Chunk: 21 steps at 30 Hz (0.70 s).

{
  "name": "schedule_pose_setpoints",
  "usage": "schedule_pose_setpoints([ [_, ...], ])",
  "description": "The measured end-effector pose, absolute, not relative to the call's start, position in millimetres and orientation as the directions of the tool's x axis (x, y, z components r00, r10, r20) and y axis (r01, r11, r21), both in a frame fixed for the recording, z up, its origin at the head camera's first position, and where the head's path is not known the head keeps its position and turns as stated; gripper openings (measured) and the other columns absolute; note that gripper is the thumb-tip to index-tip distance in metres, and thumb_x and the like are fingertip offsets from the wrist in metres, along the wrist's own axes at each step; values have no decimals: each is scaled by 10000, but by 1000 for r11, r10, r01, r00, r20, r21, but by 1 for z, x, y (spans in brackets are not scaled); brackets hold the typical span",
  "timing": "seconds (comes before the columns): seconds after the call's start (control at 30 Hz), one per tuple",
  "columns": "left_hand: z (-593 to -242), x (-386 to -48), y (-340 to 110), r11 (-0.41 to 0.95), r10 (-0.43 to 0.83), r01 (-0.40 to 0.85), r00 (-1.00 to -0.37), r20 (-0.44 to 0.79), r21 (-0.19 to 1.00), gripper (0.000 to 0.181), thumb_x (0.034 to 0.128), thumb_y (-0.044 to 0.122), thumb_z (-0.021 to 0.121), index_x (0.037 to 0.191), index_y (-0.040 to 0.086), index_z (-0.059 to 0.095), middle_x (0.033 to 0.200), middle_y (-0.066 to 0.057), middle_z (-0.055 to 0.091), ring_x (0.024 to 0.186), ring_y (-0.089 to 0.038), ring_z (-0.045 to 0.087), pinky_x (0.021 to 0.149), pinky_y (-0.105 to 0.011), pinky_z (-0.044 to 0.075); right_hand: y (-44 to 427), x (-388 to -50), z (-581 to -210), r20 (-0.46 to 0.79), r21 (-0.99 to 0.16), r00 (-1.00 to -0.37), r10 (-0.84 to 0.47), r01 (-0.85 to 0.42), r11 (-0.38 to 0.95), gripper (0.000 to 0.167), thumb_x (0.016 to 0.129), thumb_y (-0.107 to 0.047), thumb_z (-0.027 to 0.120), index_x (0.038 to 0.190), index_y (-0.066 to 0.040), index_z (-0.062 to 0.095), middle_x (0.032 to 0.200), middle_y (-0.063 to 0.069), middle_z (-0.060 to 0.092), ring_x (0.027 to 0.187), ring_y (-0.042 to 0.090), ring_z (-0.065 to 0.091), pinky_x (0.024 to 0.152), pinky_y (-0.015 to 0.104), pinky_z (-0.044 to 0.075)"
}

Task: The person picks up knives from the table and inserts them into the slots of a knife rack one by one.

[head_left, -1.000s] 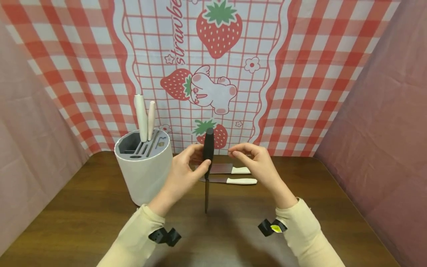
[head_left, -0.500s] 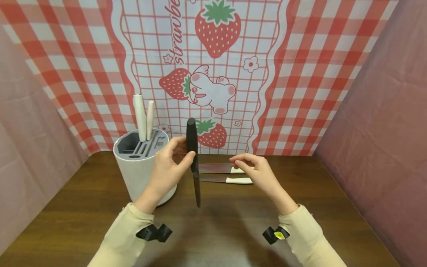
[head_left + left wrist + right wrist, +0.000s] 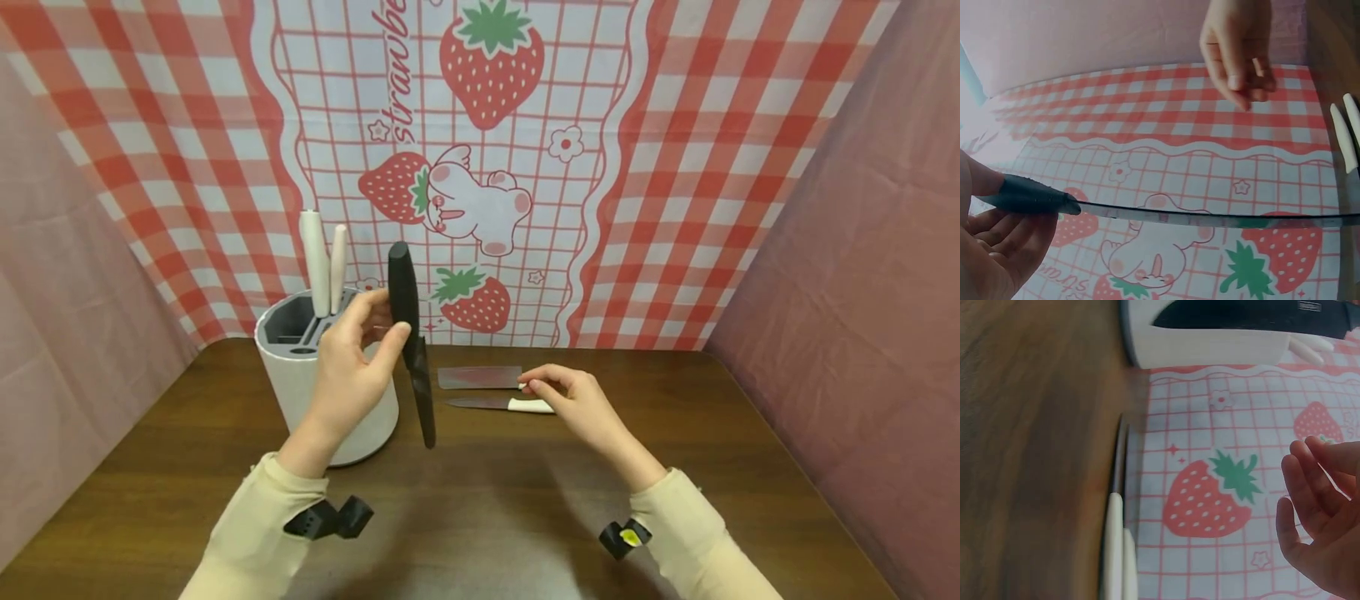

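Note:
My left hand (image 3: 351,362) pinches the black handle of a kitchen knife (image 3: 403,292) between thumb and fingers. Its dark blade points down and slightly right, above the table. Just left of and behind that hand stands a white knife block (image 3: 288,392) with a grey slotted top, two white handles (image 3: 318,267) rising from it. My right hand (image 3: 573,404) hovers with loosely bent fingers and holds nothing; the right wrist view shows them apart from anything. In the head view it partly covers the handles of a cleaver (image 3: 480,377) and a narrower white-handled knife (image 3: 528,406).
The cleaver and narrower knife lie side by side on the brown wooden table (image 3: 480,517), blades to the left. A red checked strawberry cloth (image 3: 480,192) hangs behind the table. Pink cloth (image 3: 832,275) hangs at both sides.
My left hand has carried the black-handled knife left and up, closer to the knife block, and the knife now tilts. My right hand has sunk a little.

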<state>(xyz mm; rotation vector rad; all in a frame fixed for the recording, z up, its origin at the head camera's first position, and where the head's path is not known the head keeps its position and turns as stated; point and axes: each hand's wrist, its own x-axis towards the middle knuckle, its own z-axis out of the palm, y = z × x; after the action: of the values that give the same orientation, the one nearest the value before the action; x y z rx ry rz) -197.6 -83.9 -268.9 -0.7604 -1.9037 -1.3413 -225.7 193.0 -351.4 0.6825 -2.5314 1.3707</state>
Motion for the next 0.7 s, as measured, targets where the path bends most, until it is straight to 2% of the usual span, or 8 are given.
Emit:
schedule_pose_setpoints([
  [0.1,-265,-196,-86,300,51,772,-599,799,560,303,844,-16,588,1136,-70,530,936,-159,628,847,-114,578,751,-147,493,194,-226,-356,374,-733,-874,-312,-484,478,205,915,-189,538,1016,-64,665,913,67,687,868,264,640,683,205,499],
  [0.37,-254,-191,-93,301,5,783,-572,820,544,314,841,-93,542,1154,-96,521,936,-197,617,862,16,534,763,-124,475,193,-230,-369,399,-645,-872,-283,-487,589,141,885,-130,580,960,-68,682,893,6,686,808,106,615,690,255,503],
  [0.57,-250,-188,-95,287,-14,795,-555,832,535,309,856,-67,536,1164,-97,515,952,-205,605,874,-31,550,764,-127,472,193,-232,-376,419,-598,-878,-231,-458,658,98,855,-114,616,920,-129,689,898,-13,685,817,122,613,698,301,498],
  [0.7,-249,-187,-94,254,-19,803,-553,833,539,303,865,-50,531,1166,-89,515,957,-192,597,876,-84,553,768,-144,471,194,-235,-382,478,-500,-852,-215,-465,730,88,838,-110,637,905,-128,692,896,-9,686,826,138,624,707,360,503],
])
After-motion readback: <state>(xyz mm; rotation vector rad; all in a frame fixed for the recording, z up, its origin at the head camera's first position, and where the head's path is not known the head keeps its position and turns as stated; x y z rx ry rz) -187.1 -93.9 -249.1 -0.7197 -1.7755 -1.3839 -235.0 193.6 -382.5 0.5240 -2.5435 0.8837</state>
